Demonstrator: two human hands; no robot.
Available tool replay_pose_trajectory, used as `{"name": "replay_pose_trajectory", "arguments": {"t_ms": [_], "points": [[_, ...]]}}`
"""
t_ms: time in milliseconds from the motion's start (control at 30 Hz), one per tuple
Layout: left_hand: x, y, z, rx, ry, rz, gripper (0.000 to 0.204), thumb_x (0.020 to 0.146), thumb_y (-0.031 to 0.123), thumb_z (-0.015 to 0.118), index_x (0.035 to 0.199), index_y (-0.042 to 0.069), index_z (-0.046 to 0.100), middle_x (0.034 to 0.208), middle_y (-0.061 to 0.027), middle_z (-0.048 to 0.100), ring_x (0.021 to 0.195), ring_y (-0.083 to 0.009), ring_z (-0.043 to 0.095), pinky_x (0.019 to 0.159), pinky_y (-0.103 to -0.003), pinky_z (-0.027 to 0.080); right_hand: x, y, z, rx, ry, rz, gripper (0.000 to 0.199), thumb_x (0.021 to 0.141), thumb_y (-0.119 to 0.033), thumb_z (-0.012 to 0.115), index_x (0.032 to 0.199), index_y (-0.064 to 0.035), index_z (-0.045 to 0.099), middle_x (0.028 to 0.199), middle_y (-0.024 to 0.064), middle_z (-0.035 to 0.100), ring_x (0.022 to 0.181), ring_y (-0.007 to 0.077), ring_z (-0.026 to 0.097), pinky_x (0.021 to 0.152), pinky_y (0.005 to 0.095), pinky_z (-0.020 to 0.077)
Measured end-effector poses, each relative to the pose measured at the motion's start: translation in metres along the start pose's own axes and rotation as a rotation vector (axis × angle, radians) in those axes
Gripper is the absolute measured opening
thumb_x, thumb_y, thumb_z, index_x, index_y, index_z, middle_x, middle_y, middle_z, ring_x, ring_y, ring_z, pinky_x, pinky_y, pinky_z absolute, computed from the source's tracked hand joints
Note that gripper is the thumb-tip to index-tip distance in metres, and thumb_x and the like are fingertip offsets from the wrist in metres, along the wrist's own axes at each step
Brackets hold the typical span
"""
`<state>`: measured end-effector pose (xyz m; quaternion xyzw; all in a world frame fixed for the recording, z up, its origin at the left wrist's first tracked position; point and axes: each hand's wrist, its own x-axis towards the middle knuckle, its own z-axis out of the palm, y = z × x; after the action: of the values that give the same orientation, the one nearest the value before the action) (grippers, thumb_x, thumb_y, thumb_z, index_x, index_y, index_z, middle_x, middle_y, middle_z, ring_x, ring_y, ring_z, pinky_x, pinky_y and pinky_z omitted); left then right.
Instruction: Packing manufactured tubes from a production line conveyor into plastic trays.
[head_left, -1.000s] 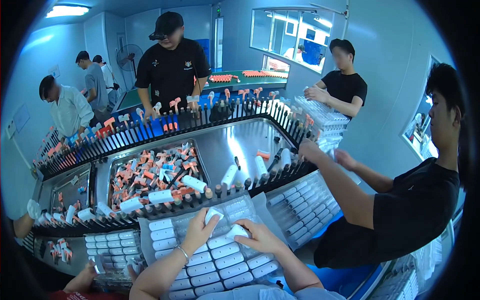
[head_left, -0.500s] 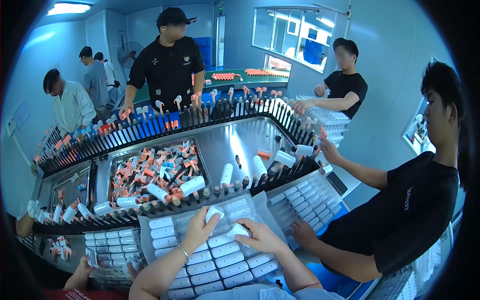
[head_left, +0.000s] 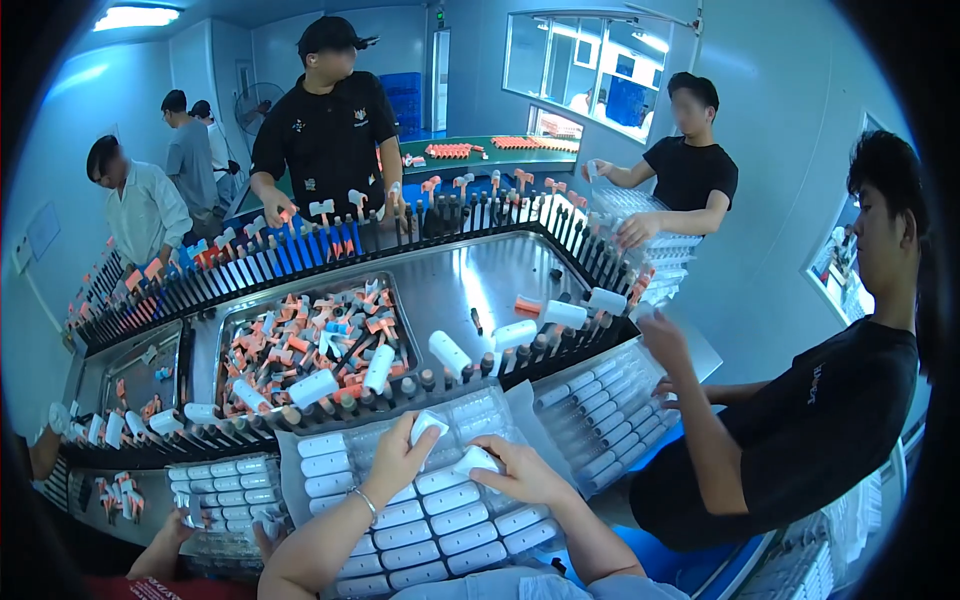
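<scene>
My left hand (head_left: 402, 452) is closed around a white plastic casing (head_left: 430, 424), holding it up above a clear tray. In my right hand (head_left: 525, 472) another white casing (head_left: 477, 460) is pinched between thumb and fingers, a little lower and to the right. The two casings are apart. Beneath both hands lies the clear plastic tray (head_left: 480, 410), with rows of rounded white casings (head_left: 408, 535) in its near and left pockets. A bracelet circles my left wrist.
Just beyond the tray runs a rail of dark upright posts (head_left: 428, 380), some carrying white casings (head_left: 313, 388). A metal pan (head_left: 400, 300) holds a heap of orange and grey parts. A co-worker in black (head_left: 800, 430) stands close on the right beside another tray (head_left: 600, 410).
My hands and their casings stay nearly still. Casings on the near posts have shifted and turned. The right-hand co-worker has lifted one hand from the posts and the other from the tray.
</scene>
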<state>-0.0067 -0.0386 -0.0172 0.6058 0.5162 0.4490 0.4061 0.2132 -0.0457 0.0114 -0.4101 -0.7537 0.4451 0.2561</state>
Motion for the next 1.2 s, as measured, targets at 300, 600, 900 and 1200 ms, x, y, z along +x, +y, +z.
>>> {"name": "replay_pose_trajectory", "arguments": {"t_ms": [300,600,900,1200], "points": [[0.0005,0.0032,0.0017,-0.012,0.004,-0.01,0.034,0.089,0.029,0.059,0.106,0.0,0.055,0.072,-0.0062,0.063,0.055,-0.0107,0.06,0.049,-0.025,0.045,-0.0005,0.0014,-0.0009,0.003,0.018,-0.018,0.043,0.082,-0.027,0.066,0.117,-0.0048,0.054,0.088,0.0118,0.063,0.07,0.019,0.06,0.063,0.0288,0.0452],[0.0007,0.0024,0.002,-0.011,0.005,-0.004,0.032,0.089,0.029,0.059,0.104,0.0,0.055,0.07,-0.0063,0.062,0.054,-0.0109,0.059,0.048,-0.025,0.044,0.0003,0.004,-0.0009,-0.014,0.019,-0.029,0.043,0.082,-0.026,0.067,0.116,-0.0047,0.054,0.088,0.0123,0.063,0.072,0.0214,0.062,0.064,0.0301,0.0466],[0.0001,0.001,0.0016,-0.003,0.005,-0.004,0.032,0.09,0.029,0.059,0.104,0.0,0.055,0.071,-0.0064,0.062,0.053,-0.0108,0.059,0.048,-0.025,0.044,0.0011,0.0052,0.0003,-0.005,0.023,-0.078,0.046,0.083,-0.03,0.064,0.118,-0.0036,0.051,0.088,0.0156,0.063,0.073,0.0264,0.062,0.065,0.0334,0.047],[0.0025,0.0008,0.0013,0.001,-0.003,0.012,0.033,0.09,0.029,0.058,0.105,0.0,0.054,0.071,-0.0057,0.062,0.053,-0.0106,0.059,0.047,-0.025,0.044,0.0019,0.0078,-0.0039,0.048,-0.003,-0.03,0.041,0.084,-0.024,0.065,0.118,-0.0033,0.052,0.093,0.0107,0.062,0.073,0.018,0.06,0.067,0.0287,0.0467]]}}
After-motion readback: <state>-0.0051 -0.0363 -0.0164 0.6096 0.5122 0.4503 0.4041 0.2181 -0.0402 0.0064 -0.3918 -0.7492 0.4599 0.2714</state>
